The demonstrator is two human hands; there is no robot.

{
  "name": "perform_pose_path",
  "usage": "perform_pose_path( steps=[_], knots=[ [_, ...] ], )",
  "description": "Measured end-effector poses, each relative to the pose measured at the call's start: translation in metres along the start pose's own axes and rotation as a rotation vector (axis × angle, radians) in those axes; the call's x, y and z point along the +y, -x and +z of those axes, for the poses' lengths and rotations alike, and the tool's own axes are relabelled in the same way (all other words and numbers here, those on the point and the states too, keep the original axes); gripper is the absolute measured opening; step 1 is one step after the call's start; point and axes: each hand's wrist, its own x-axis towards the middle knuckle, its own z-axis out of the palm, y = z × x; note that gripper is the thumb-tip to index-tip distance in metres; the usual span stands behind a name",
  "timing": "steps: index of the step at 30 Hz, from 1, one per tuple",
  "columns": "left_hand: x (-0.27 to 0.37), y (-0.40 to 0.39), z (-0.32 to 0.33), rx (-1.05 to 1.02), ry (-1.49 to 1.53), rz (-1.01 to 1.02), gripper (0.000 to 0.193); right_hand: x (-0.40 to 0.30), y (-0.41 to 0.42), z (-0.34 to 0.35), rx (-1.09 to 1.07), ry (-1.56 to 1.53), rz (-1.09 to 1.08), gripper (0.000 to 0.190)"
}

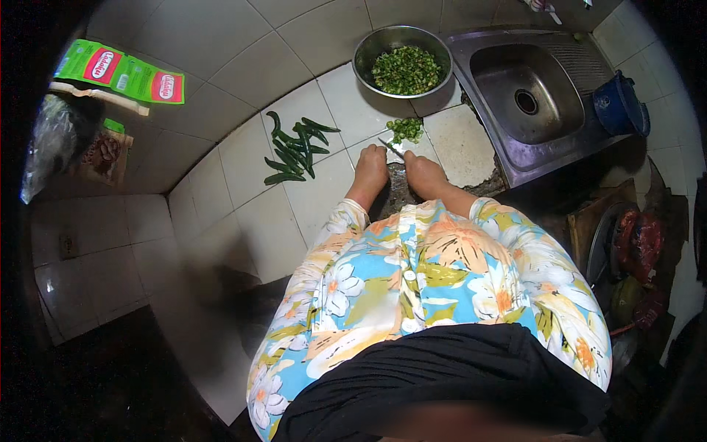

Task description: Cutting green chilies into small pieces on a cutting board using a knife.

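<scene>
My right hand (424, 172) grips a knife (391, 148), its blade angled up and to the left towards my other hand. Close beside it, my left hand (371, 167) rests near the counter's front edge with its fingers curled down; whatever may be under them is hidden. Just beyond the blade lies a small heap of sliced green chillies (406, 130) on the white tiled counter (317, 207). Farther back stands a steel bowl (362, 74) holding many chopped green pieces (407, 70). Whole green chillies (297, 148) lie in a loose pile to the left of my hands.
A steel sink (527, 132) is set in at the right, with a blue plastic bucket (618, 105) at its side. The counter edge is broken and rough (489, 179) near the sink. Green packets (124, 73) and a plastic bag (52, 135) are at the upper left.
</scene>
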Motion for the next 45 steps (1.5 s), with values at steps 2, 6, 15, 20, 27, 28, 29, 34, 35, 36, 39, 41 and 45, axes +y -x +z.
perform_pose_path(
  steps=[2,6,15,20,27,28,29,34,35,36,39,41,45],
  knots=[
    [0.002,0.001,0.0,-0.003,0.009,0.001,0.012,0.005,-0.001,0.001,0.04,0.01,-0.023,0.013],
    [-0.001,0.003,0.002,0.014,-0.013,0.014,0.013,0.002,-0.001,-0.001,0.04,-0.023,0.004,0.013],
    [-0.005,0.002,0.006,0.072,0.023,0.053,0.008,-0.015,0.006,-0.013,-0.109,-0.006,0.019,0.014],
    [-0.001,-0.001,0.002,0.013,0.035,0.011,0.012,-0.013,-0.001,-0.01,-0.126,-0.015,0.0,0.015],
    [-0.005,0.003,0.005,0.038,0.029,-0.011,0.01,-0.011,-0.005,-0.005,-0.1,-0.027,0.016,0.014],
    [-0.004,0.003,0.005,0.063,0.034,0.005,0.011,-0.008,-0.003,-0.004,-0.101,-0.03,0.016,0.014],
    [-0.003,0.004,0.005,0.062,0.032,0.005,0.011,-0.004,0.0,-0.005,-0.054,-0.021,-0.007,0.014],
    [-0.003,0.003,0.007,0.067,0.017,0.015,0.014,0.006,-0.002,0.0,0.05,-0.001,-0.008,0.013],
    [-0.002,0.002,0.007,0.069,0.019,0.014,0.014,0.007,-0.002,0.001,0.06,0.012,0.003,0.013],
    [-0.002,0.002,0.007,0.069,0.017,0.016,0.014,0.007,-0.003,-0.001,0.05,0.027,0.018,0.014],
    [-0.001,-0.001,0.006,0.048,-0.02,0.017,0.017,0.005,-0.008,-0.006,0.004,0.051,0.093,0.015],
    [-0.001,-0.002,0.005,0.053,-0.009,0.03,0.023,0.005,-0.008,-0.009,0.02,0.063,0.064,0.015],
    [0.021,-0.007,-0.015,-0.096,-0.055,0.016,0.049,0.01,-0.007,-0.009,0.092,0.129,0.052,0.016]
  ],
)
